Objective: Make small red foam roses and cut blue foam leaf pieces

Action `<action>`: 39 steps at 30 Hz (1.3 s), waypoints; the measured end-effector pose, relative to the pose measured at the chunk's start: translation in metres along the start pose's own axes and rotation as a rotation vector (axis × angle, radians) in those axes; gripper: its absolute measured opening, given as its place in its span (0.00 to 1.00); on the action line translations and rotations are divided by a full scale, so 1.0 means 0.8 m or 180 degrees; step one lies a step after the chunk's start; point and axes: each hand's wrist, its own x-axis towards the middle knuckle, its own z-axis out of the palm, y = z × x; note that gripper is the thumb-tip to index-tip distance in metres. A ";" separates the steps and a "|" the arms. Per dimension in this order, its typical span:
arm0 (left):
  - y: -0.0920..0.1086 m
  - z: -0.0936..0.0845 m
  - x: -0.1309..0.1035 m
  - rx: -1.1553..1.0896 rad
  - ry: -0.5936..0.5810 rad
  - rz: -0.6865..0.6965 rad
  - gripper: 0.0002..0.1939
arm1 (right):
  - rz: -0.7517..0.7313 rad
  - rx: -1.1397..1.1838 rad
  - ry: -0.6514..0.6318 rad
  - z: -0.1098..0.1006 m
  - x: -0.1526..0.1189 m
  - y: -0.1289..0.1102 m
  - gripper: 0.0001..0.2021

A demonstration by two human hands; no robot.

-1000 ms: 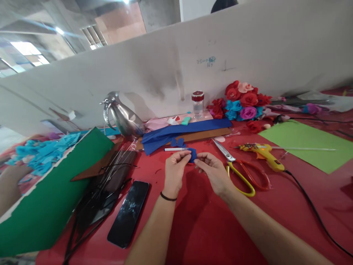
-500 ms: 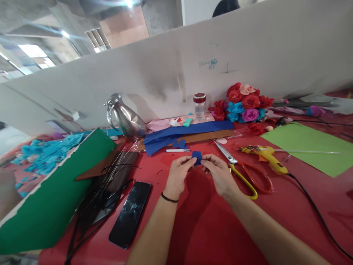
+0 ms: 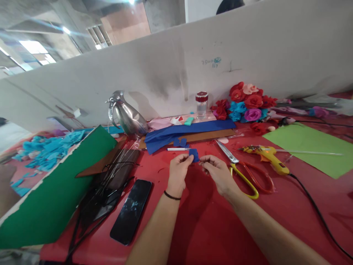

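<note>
Between thumb and fingers, my left hand (image 3: pixel 178 170) pinches a small blue paper piece (image 3: pixel 194 155) above the red table (image 3: pixel 209 228). Just right of that piece is my right hand (image 3: pixel 216 170), its thumb and fingertips drawn together; whether anything tiny is between them is too small to tell. Beyond my hands lie a white pen (image 3: pixel 178 149), more small blue pieces (image 3: pixel 180 142) and long blue paper strips (image 3: pixel 190 129). Scissors (image 3: pixel 234 160) with yellow and red handles rest to the right of my right hand.
A phone (image 3: pixel 131 211) and a green board (image 3: pixel 52 195) lie left. A metal jug (image 3: pixel 129 119), a red-lidded jar (image 3: pixel 201 105) and paper flowers (image 3: pixel 248 103) stand by the wall. A yellow glue gun (image 3: pixel 268 157) and green sheet (image 3: pixel 317 147) are right.
My right fingertips have come off the blue piece, leaving a small gap. The piece stays in my left hand, tilted a little differently. The camera view has shifted slightly.
</note>
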 end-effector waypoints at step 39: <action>0.005 -0.038 0.036 -0.1796 0.1346 -0.0437 0.12 | -0.0728 -0.2348 0.0034 0.065 0.147 -0.019 0.06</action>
